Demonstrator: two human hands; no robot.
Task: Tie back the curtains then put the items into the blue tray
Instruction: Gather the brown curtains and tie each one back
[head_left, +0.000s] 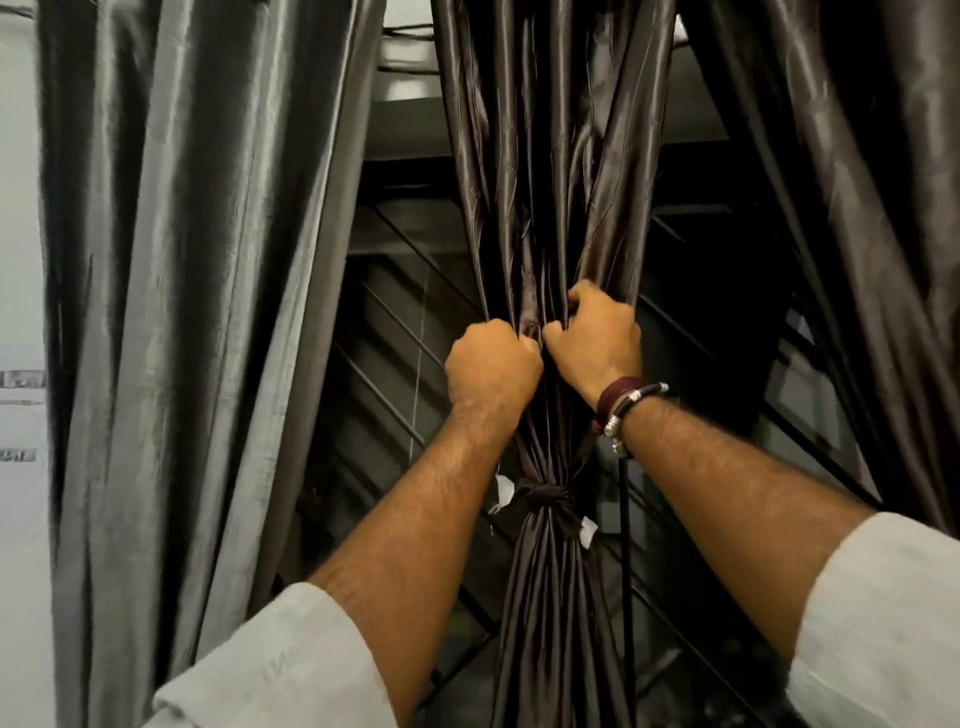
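A dark brown satin curtain (550, 171) hangs in the middle, gathered into a bundle. A knotted fabric tie (545, 500) cinches it low down, between my forearms. Above the knot, my left hand (492, 370) grips the folds in a fist on the bundle's left side. My right hand (592, 340) grips the folds right beside it, its wrist wearing bracelets. The two hands nearly touch. A grey curtain (176, 312) hangs loose on the left and another dark curtain (872, 218) hangs on the right. No blue tray is in view.
Behind the curtains is a dark window with a diagonal metal grille (395, 332). A thin black cord (627, 571) hangs down beside the bundle. A pale wall (21, 260) borders the far left.
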